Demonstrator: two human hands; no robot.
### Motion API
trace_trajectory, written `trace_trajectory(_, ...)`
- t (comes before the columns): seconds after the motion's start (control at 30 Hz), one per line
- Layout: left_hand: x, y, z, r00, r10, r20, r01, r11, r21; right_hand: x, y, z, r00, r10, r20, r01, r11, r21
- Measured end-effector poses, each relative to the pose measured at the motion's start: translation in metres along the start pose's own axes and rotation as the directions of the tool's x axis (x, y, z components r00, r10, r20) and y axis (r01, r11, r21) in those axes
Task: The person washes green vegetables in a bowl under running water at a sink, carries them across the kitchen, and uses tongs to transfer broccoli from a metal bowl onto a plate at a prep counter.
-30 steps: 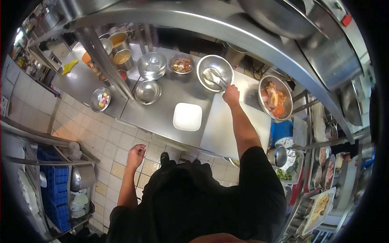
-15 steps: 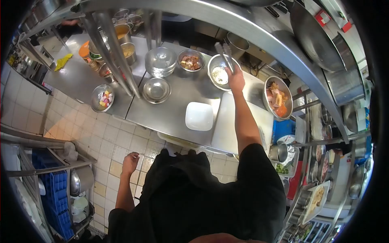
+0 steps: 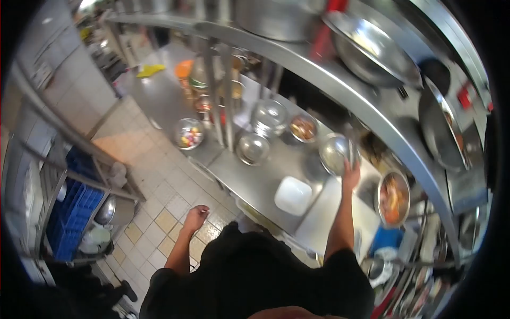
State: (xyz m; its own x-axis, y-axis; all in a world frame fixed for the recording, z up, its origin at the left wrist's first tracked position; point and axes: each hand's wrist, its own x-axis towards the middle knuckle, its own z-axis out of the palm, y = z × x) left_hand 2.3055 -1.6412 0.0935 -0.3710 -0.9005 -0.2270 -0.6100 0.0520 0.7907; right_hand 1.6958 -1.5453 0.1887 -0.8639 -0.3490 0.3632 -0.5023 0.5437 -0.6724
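My right hand (image 3: 350, 174) is closed around metal tongs (image 3: 350, 144), which point away from me at the right side of a steel bowl (image 3: 333, 154). Pale contents lie in that bowl, blurred now. Over the tiled floor, away from the counter, my left hand (image 3: 197, 217) hangs with curled fingers and nothing visible in it. A white square dish (image 3: 293, 195) sits on the counter near me, beside a white cutting board (image 3: 322, 212). Left of the bowl stands a smaller bowl of brownish food pieces (image 3: 303, 128).
A steel bowl of orange and pink pieces (image 3: 393, 198) stands at the right. Further left are stacked clear bowls (image 3: 269, 114), a shallow steel bowl (image 3: 253, 149) and a bowl of colourful chunks (image 3: 189, 134). An overhead steel shelf (image 3: 340, 90) carries pans. Blue crates (image 3: 74, 212) stand at the left.
The view has swung, so the counter shows lower and further right, with motion blur. The tongs remain in my right hand at the bowl. My left hand still hangs at my side.
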Motion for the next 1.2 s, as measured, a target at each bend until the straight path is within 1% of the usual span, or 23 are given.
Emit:
trace_trajectory(0.03,0.003,0.013,-0.005,1.000,0.021,-0.019,-0.021,1.000,0.008,-0.015,-0.002,-0.010,0.997,-0.006,-0.077,0.007,1.000,0.005)
trace_trajectory(0.07,0.010,0.028,-0.012,0.998,0.046,-0.030,-0.046,0.999,0.018,-0.026,-0.006,-0.020,0.997,0.047,-0.060,-0.048,0.999,-0.015)
trace_trajectory(0.1,0.020,0.041,-0.021,0.997,0.074,-0.031,-0.073,0.997,0.030,-0.036,0.003,-0.020,0.995,0.029,-0.091,-0.022,0.997,0.070)
trace_trajectory(0.13,0.034,0.049,-0.030,0.988,0.128,-0.082,-0.127,0.992,0.017,-0.045,0.011,-0.022,0.992,0.020,-0.128,0.000,0.989,0.150)
trace_trajectory(0.2,0.065,0.069,-0.049,0.956,0.240,-0.167,-0.243,0.970,0.003,-0.064,0.006,-0.035,0.989,0.060,-0.133,-0.028,0.973,0.231)
trace_trajectory(0.27,0.079,0.135,-0.084,0.896,0.309,-0.320,-0.334,0.942,-0.027,-0.082,-0.009,-0.056,0.992,0.124,-0.028,-0.109,0.941,0.319)
trace_trajectory(0.4,0.093,0.255,-0.161,0.780,0.401,-0.480,-0.500,0.861,-0.094,-0.101,-0.005,-0.062,0.984,0.161,-0.080,-0.126,0.934,0.334)
trace_trajectory(0.47,0.099,0.307,-0.192,0.549,0.613,-0.568,-0.739,0.674,0.013,-0.109,-0.005,-0.065,0.983,0.155,-0.101,-0.113,0.933,0.341)
trace_trajectory(0.5,0.094,0.337,-0.206,0.488,0.620,-0.614,-0.779,0.627,0.015,-0.112,-0.005,-0.068,0.985,0.158,-0.063,-0.120,0.908,0.402)
trace_trajectory(0.53,0.095,0.363,-0.216,0.422,0.624,-0.658,-0.817,0.576,0.022,-0.116,-0.005,-0.071,0.985,0.167,-0.049,-0.134,0.908,0.397)
trace_trajectory(0.63,0.120,0.426,-0.240,0.243,0.690,-0.682,-0.944,0.331,-0.002,-0.124,-0.005,-0.074,0.984,0.168,-0.056,-0.131,0.904,0.406)
trace_trajectory(0.67,0.119,0.445,-0.244,0.240,0.703,-0.669,-0.947,0.320,-0.004,-0.129,-0.004,-0.074,0.985,0.157,-0.074,-0.113,0.904,0.412)
trace_trajectory(0.73,0.134,0.468,-0.248,0.101,0.751,-0.653,-0.944,0.280,0.176,-0.135,-0.005,-0.073,0.983,0.158,-0.091,-0.107,0.905,0.413)
trace_trajectory(0.8,0.151,0.473,-0.244,0.253,0.754,-0.606,-0.927,0.367,0.071,-0.142,-0.007,-0.075,0.979,0.183,-0.086,-0.135,0.909,0.395)
trace_trajectory(0.87,0.166,0.469,-0.240,0.055,0.819,-0.571,-0.840,0.348,0.417,-0.148,-0.021,-0.078,0.981,0.181,-0.075,-0.130,0.886,0.446)
trace_trajectory(0.93,0.171,0.468,-0.236,0.073,0.793,-0.605,-0.885,0.331,0.328,-0.153,-0.019,-0.081,0.977,0.198,-0.074,-0.133,0.850,0.510)
trace_trajectory(1.0,0.164,0.472,-0.240,0.121,0.772,-0.624,-0.932,0.305,0.197,-0.155,-0.016,-0.081,0.977,0.184,-0.107,-0.115,0.880,0.461)
trace_trajectory(1.03,0.165,0.474,-0.244,0.241,0.726,-0.643,-0.928,0.368,0.067,-0.157,-0.015,-0.083,0.975,0.193,-0.112,-0.119,0.874,0.471)
trace_trajectory(1.07,0.152,0.483,-0.252,0.250,0.698,-0.671,-0.923,0.380,0.052,-0.159,-0.016,-0.084,0.974,0.198,-0.114,-0.119,0.868,0.483)
trace_trajectory(1.1,0.144,0.499,-0.263,0.062,0.698,-0.713,-0.959,0.240,0.152,-0.158,-0.018,-0.084,0.973,0.199,-0.113,-0.119,0.860,0.496)
trace_trajectory(1.13,0.119,0.523,-0.277,-0.111,0.695,-0.710,-0.935,0.169,0.312,-0.159,-0.020,-0.084,0.970,0.209,-0.121,-0.117,0.845,0.521)
trace_trajectory(1.17,0.096,0.554,-0.288,-0.192,0.685,-0.702,-0.937,0.084,0.338,-0.162,-0.021,-0.086,0.968,0.218,-0.122,-0.119,0.833,0.541)
trace_trajectory(1.2,0.079,0.588,-0.301,-0.310,0.695,-0.648,-0.907,-0.012,0.420,-0.165,-0.021,-0.088,0.967,0.225,-0.119,-0.122,0.822,0.557)
